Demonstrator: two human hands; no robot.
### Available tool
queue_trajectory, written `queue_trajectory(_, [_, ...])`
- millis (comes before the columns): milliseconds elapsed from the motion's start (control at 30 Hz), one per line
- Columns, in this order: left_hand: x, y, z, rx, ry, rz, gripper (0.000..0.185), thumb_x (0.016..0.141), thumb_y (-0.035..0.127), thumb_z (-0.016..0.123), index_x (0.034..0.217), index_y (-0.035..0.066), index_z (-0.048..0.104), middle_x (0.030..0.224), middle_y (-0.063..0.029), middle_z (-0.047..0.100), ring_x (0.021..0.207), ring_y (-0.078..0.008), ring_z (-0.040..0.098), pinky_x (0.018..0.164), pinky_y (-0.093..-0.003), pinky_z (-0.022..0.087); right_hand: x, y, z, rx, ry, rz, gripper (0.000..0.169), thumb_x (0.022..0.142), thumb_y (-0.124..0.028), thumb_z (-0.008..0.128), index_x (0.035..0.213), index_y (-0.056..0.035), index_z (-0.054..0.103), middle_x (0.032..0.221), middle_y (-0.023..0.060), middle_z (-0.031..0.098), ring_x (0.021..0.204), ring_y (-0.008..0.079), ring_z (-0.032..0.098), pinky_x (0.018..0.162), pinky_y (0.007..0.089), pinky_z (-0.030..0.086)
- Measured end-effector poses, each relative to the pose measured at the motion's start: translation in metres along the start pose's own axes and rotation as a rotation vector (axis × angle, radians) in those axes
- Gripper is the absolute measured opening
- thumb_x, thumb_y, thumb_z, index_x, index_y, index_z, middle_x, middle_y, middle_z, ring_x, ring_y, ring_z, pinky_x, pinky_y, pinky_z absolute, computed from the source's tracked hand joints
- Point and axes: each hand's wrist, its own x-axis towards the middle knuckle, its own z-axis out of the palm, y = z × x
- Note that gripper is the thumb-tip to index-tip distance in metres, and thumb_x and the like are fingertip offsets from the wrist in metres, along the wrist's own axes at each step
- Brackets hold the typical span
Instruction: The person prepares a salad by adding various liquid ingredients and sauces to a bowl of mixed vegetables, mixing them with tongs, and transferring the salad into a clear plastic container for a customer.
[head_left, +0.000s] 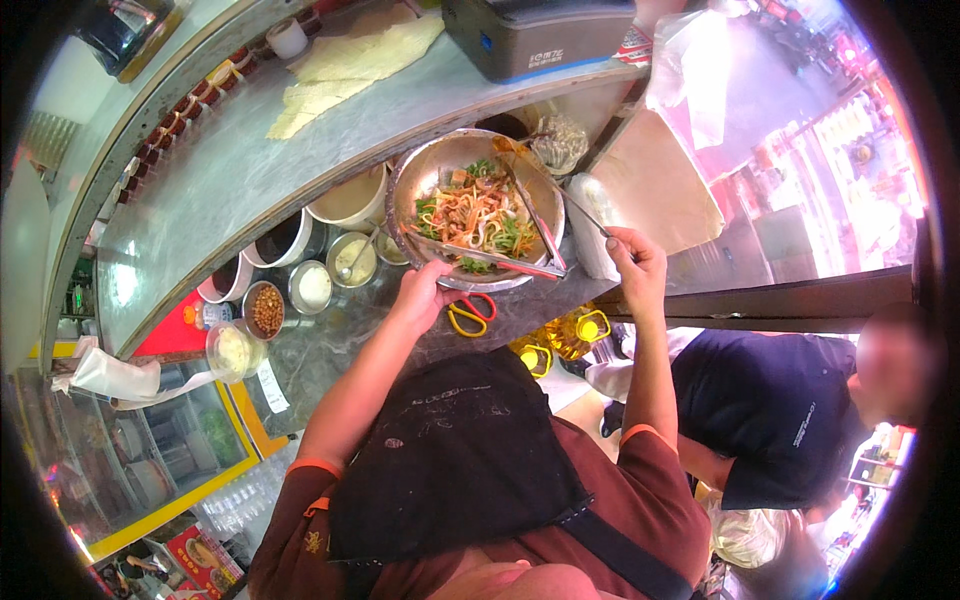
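A large metal mixing bowl (427, 161) stands before me, holding noodles with shredded carrot, greens and brown pieces (476, 214). My left hand (426, 295) grips the bowl's near left rim. With my right hand (636, 262) I hold the thin metal handle of a ladle or spoon (585, 206), whose sauce-stained head is over the bowl's far right rim. Metal tongs (491, 259) with red grips lie across the bowl. Scissors (472, 313) with red and yellow handles rest on the counter just below my left hand.
Left of the bowl stand cups of peanuts (264, 309), white powder (310, 287) and a pale paste with a spoon (352, 259), beside white tubs (360, 199). Oil bottles (574, 334) are at the counter's near right edge. A raised metal shelf (225, 157) curves behind. A person (765, 405) is at right.
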Motion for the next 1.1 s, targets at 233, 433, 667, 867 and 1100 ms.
queue_trajectory(233, [-0.017,-0.012,-0.037,-0.009,0.116,0.03,0.041,0.092,0.012,0.063,0.126,-0.01,0.058,0.116,-0.0208,0.068,0.096,-0.0341,0.072,0.069,-0.0494,0.065,0.012,0.0,0.013,-0.248,0.118,-0.018,0.017,0.098,-0.013,0.07,0.109,-0.0017,0.078,0.07,0.0005,0.064,0.066,0.0066,0.055,0.062,0.0275,0.045])
queue_trajectory(433, [-0.1,-0.037,-0.101,-0.137,0.188,0.076,0.038,0.096,0.008,0.058,0.131,-0.007,0.055,0.12,-0.0198,0.067,0.102,-0.0367,0.07,0.073,-0.0531,0.063,0.06,0.069,0.064,-0.788,-0.008,-0.178,0.021,0.094,-0.027,0.067,0.097,-0.0103,0.08,0.085,0.0186,0.075,0.079,0.0403,0.073,0.073,0.0496,0.057])
queue_trajectory(667, [-0.176,-0.045,-0.126,-0.297,0.282,0.23,0.04,0.096,0.006,0.055,0.132,-0.011,0.052,0.123,-0.0249,0.067,0.103,-0.0408,0.071,0.079,-0.0546,0.064,0.078,-0.118,0.085,-0.427,0.173,-0.58,0.008,0.094,-0.012,0.073,0.096,-0.0051,0.076,0.083,0.0178,0.074,0.069,0.0307,0.07,0.064,0.0389,0.055])
queue_trajectory(867, [-0.222,-0.034,-0.14,-0.259,0.328,0.432,0.05,0.093,0.007,0.057,0.14,-0.009,0.049,0.13,-0.025,0.064,0.113,-0.0424,0.069,0.084,-0.0583,0.065,0.159,-0.375,0.127,0.015,0.53,-0.974,0.059,0.084,-0.027,0.085,0.13,0.0029,0.062,0.116,0.0147,0.067,0.109,0.0218,0.063,0.091,0.0345,0.052])
queue_trajectory(1100, [-0.234,-0.056,-0.152,-0.38,0.378,0.459,0.053,0.094,0.008,0.061,0.142,-0.007,0.047,0.133,-0.0225,0.062,0.114,-0.041,0.068,0.076,-0.0567,0.065,0.191,-0.409,0.131,-0.28,0.227,-0.93,0.07,0.081,-0.037,0.086,0.133,0.0016,0.06,0.108,0.0156,0.072,0.098,0.0262,0.07,0.089,0.0423,0.055])
